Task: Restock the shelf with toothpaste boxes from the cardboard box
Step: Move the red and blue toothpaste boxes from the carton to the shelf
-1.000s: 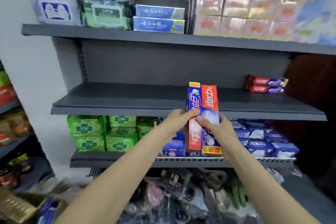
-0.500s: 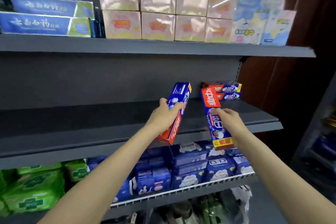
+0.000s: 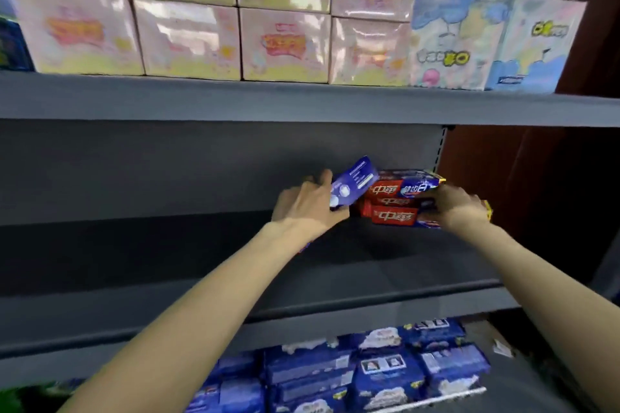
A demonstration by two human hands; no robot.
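A dark grey shelf (image 3: 167, 255) runs across the middle, mostly bare, with its back panel (image 3: 201, 171) behind. Above it sits an upper shelf (image 3: 302, 104) packed with glossy pink packs (image 3: 285, 43) in two rows, and to their right pale blue packs (image 3: 453, 37) with cartoon prints. Below the grey shelf, near the bottom, a wire-fronted lower shelf (image 3: 446, 394) holds blue packs (image 3: 369, 369), stacked close together. A brown wall (image 3: 503, 178) closes off the right side.

Far right on the grey shelf, against the back panel, lies a small stack (image 3: 392, 214) of red and blue toothpaste boxes, lengthwise, one on another. The top box (image 3: 402, 189) lies on that stack with its right end under the right hand (image 3: 459, 208), whose fingers curl over the ends of the boxes and hide them; whether it grips the top one only or presses on the whole stack I cannot tell.

Just left of the stack, the left hand (image 3: 305, 208) grips a blue box (image 3: 352, 186), fingers wrapped round its lower part, thumb on the far side. That box is tilted, its upper end raised toward the back panel and close to the stack's left end, possibly touching it. Both forearms reach in over the shelf's front edge. The whole view is slightly blurred.
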